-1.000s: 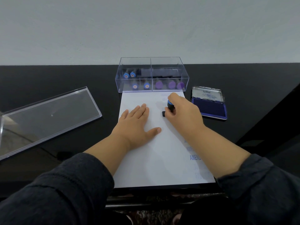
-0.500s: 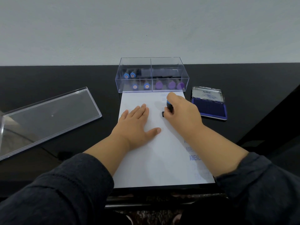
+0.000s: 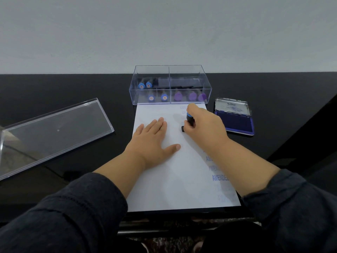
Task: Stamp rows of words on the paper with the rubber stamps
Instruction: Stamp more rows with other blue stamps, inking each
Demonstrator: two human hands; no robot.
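A white sheet of paper [image 3: 175,179] lies on the black table in front of me, with blue stamped words down its right side, partly hidden by my right forearm. My left hand [image 3: 155,141] rests flat on the paper, fingers straight. My right hand [image 3: 204,126] grips a rubber stamp [image 3: 189,121] with a blue-topped black handle and presses its base on the paper's upper right. Faint prints show just above the stamp.
A clear plastic box [image 3: 170,84] holding several blue- and purple-capped stamps stands at the paper's far edge. An open blue ink pad [image 3: 235,119] lies to the right. The box's clear lid [image 3: 52,132] rests on the left.
My right hand with the stamp has barely shifted, staying pressed on the same spot of the paper. The left hand has not moved.
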